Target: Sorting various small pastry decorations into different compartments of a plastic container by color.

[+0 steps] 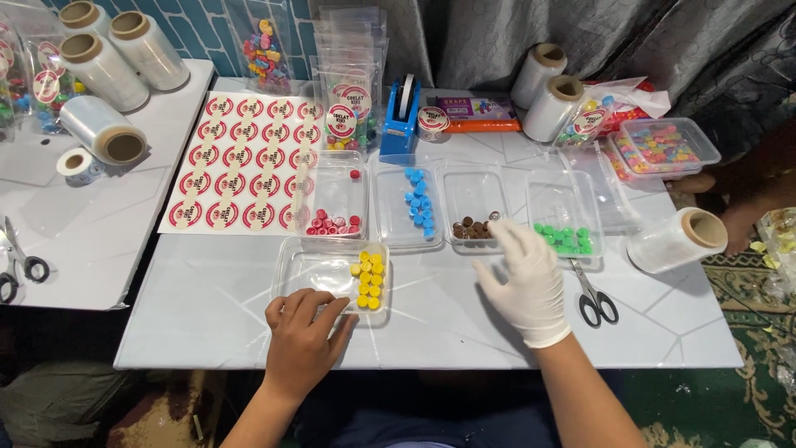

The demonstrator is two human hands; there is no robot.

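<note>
White and smooth, the bench (207,307) fills the middle of the frame, with thin lines across its top. A second white bench (91,224) stands at the left, with a dark gap between the two. Grey cloth (580,33) hangs along the top, and a patterned rug (750,332) shows at lower right.

Five clear trays sit near the middle. The yellow tray (319,265) lies nearest the bottom, with yellow pieces (369,280) packed at its right end. Above it, in a row from left to right, are the red tray (336,178), blue tray (394,207), brown tray (473,191) and green tray (560,195).

The bare left hand (303,336) rests at the lower edge of the yellow tray, its fingers curled and touching the rim. The gloved right hand (526,278) hovers over the brown tray's lower right corner, fingers spread apart, holding nothing I can see.

One sticker sheet (240,162) lies at upper left of the main bench. One blue tape holder (400,120) stands at top centre. Three wrap rolls (680,239) are on this bench, and four more (104,70) on the left one. Two pairs of scissors show: one (593,294) just right of the glove, one (21,261) at the far left.

Bare bench lies along the bottom edge, between the hands and out to both lower corners.
</note>
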